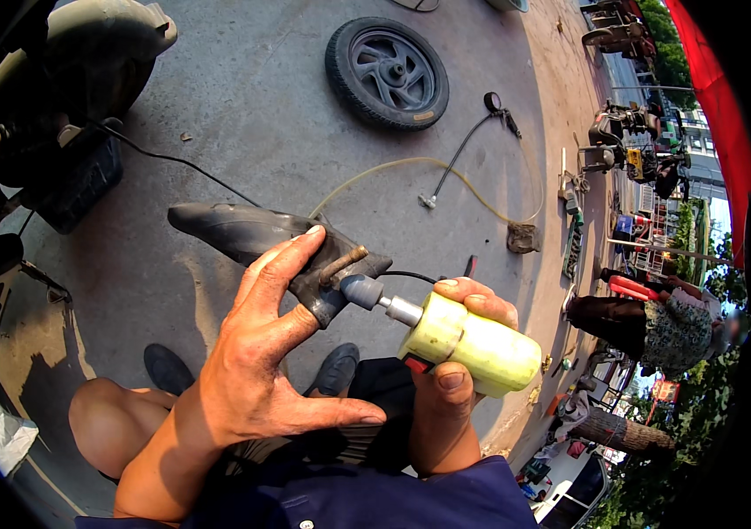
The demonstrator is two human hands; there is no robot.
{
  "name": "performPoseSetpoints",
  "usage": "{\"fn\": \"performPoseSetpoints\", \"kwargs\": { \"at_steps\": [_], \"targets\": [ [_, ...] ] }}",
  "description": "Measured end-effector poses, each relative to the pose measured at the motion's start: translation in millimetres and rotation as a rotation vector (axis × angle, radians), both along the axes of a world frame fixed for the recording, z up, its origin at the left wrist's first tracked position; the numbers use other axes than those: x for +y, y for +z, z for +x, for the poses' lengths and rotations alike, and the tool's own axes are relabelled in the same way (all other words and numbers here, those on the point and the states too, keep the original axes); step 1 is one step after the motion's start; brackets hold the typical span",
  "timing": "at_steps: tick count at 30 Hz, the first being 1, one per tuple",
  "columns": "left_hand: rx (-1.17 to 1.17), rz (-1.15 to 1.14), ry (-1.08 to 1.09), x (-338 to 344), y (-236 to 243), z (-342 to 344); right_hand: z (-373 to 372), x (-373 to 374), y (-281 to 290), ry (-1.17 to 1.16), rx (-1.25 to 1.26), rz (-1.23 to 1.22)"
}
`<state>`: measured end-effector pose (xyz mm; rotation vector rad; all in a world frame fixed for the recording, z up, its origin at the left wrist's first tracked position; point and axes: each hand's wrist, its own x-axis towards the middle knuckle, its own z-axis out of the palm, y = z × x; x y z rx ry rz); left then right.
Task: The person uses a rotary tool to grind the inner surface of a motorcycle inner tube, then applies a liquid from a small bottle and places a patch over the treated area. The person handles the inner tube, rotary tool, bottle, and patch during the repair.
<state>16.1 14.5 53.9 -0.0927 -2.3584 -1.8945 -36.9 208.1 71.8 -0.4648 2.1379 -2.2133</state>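
Observation:
My left hand [261, 353] grips a black rubber inner tube [239, 231], its fingers over the tube and its thumb stretched to the right. A brass-coloured valve stem [343, 263] sticks up from the tube beside the fingertips. In my right hand [459, 388] is a yellow-green handheld rotary grinder [486, 346] with a red switch on its side. Its grey rounded grinding tip [361, 291] is at the tube, just below the valve stem, and seems to touch the rubber. A black cord [408, 274] shows behind the grinder.
A wheel with its tyre [387, 73] lies on the concrete floor ahead. A pressure gauge [492, 102] with a hose lies right of it, near a pale yellow hose [384, 164]. A motorbike [85, 88] stands at left. A person [658, 326] and parked vehicles are far right.

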Motion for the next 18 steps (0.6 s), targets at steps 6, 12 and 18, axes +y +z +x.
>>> {"fn": "performPoseSetpoints", "kwargs": {
  "at_steps": [6, 12, 18],
  "targets": [
    [0.004, 0.004, -0.004, 1.5, 0.4, 0.5, 1.7, 1.3, -1.4, 0.014, 0.033, 0.002],
    [0.003, 0.040, -0.017, 0.7, 0.8, 0.0, -0.3, 7.5, 4.5, 0.027, -0.035, -0.017],
    [-0.005, 0.131, -0.034, 1.2, -3.0, 1.7, 0.1, 9.4, -1.4, 0.077, 0.071, 0.021]
  ]
}}
